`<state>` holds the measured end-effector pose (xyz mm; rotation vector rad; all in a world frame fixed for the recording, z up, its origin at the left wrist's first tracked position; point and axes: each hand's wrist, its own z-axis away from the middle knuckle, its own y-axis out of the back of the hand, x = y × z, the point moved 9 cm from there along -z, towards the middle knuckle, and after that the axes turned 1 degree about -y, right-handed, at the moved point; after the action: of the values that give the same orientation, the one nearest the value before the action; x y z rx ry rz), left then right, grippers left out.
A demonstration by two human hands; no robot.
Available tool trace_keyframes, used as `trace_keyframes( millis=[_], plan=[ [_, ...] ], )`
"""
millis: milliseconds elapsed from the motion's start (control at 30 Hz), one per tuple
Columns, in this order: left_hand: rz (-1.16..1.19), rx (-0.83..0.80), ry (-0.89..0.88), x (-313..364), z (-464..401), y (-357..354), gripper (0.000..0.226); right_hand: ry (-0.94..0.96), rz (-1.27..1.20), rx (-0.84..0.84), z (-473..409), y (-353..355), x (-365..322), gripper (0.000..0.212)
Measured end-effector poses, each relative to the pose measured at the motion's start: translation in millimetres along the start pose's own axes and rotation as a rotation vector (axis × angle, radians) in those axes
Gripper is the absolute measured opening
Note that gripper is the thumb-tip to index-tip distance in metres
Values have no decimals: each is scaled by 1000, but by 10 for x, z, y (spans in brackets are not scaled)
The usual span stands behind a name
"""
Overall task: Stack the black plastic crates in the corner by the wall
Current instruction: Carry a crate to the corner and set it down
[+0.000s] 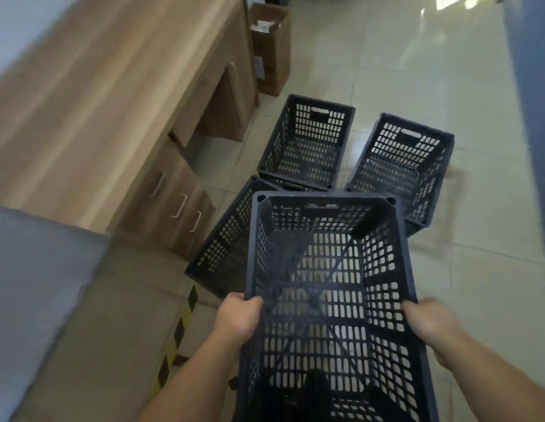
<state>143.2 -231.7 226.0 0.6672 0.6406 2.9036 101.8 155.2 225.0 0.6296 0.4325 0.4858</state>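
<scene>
I hold a black perforated plastic crate in the air in front of me, its open top facing up. My left hand grips its left rim and my right hand grips its right rim. Three more black crates stand on the tiled floor beyond it: one upright by the desk, one to its right, and one tilted, partly hidden under the held crate.
A long wooden desk with drawers and cabinet doors runs along the left. A brown cardboard box stands at its far end. Yellow-black hazard tape marks the floor at lower left. Grey wall at near left.
</scene>
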Motion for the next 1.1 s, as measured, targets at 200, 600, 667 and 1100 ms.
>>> trace_keyframes(
  millis=[200,600,667,1100],
  plan=[
    [178,47,98,-858,79,794,12,127,205,-34,454,-617,-568,27],
    [398,103,264,-2746,216,2216,17,302,532,-114,1729,-2372,-1197,27],
    [456,118,302,-3012,241,2438,16,322,553,-134,1920,-2687,-1283,28],
    [704,344,420,-4272,114,3597,23,536,719,-261,2811,-4572,-2221,40]
  ],
)
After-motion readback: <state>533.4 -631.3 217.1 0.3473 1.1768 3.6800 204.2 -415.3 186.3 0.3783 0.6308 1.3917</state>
